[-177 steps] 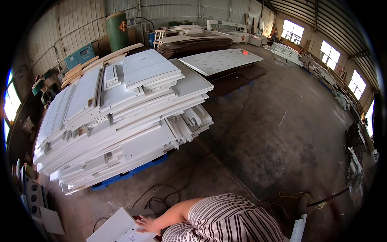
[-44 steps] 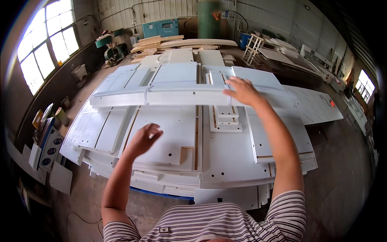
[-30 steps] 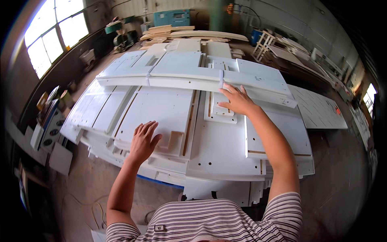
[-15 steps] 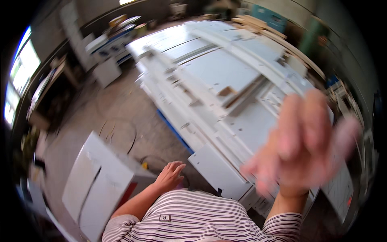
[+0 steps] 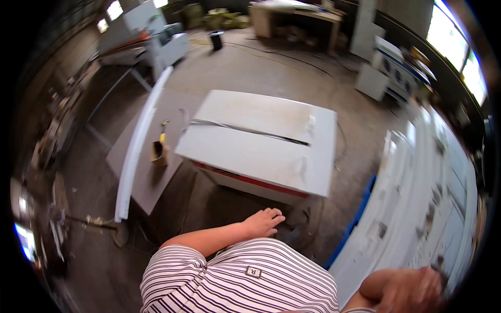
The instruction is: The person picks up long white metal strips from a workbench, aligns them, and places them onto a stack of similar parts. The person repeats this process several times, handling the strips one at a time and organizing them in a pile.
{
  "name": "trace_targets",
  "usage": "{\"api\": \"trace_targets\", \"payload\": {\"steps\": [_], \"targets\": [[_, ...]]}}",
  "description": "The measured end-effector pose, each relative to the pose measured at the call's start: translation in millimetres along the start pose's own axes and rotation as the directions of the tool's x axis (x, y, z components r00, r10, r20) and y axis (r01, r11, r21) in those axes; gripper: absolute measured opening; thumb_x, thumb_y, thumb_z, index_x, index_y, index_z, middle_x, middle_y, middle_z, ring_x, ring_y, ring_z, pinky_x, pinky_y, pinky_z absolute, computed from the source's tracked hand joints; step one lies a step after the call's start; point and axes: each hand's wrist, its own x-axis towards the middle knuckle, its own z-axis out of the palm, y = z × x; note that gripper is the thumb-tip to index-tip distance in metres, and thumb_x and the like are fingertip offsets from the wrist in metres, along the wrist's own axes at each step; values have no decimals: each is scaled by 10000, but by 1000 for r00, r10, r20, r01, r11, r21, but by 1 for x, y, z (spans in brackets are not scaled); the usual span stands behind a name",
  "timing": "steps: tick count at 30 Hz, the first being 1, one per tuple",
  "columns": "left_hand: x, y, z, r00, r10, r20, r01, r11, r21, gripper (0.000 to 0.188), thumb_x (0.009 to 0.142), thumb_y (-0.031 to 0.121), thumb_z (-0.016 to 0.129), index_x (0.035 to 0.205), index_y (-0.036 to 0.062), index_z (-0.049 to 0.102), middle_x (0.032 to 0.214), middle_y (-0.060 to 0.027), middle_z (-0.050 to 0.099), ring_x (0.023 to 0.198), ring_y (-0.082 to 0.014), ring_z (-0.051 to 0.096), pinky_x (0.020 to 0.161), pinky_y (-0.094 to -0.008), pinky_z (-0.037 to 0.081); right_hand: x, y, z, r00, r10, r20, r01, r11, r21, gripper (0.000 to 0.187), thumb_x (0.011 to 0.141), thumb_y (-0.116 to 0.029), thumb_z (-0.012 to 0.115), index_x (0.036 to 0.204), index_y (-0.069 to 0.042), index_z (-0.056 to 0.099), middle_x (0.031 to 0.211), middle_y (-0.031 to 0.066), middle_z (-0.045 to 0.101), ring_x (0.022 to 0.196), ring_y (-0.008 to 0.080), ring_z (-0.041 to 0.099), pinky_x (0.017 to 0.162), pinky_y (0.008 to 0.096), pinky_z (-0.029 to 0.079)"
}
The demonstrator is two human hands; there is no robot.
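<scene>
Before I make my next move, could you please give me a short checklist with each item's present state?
1. Left hand free: ok, it looks empty, with a gap to the large white rectangular box with a red stripe.
2. Right hand free: cannot tell, it is blurred.
3. Right hand off the stacked glossy white panels: cannot tell, it overlaps them in view.
4. Box top unbroken: not ok, a dark slit runs across it.
5. Yellow-handled tool inside the small brown container: cannot tell, it may be in or behind it.
</scene>
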Motion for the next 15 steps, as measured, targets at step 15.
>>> {"api": "trace_targets", "payload": {"steps": [15], "targets": [[-266, -158, -35, 722, -655, -222, 615, 755, -228, 392, 877, 281, 606, 1206, 77, 546, 1090, -136, 578, 1042, -308, 563, 875, -434, 467, 192, 373, 35, 835, 500, 230, -544, 682, 489, 335, 969, -341, 494, 965, -6, 493, 829, 178, 608, 694, 312, 616, 654, 458, 511]]}}
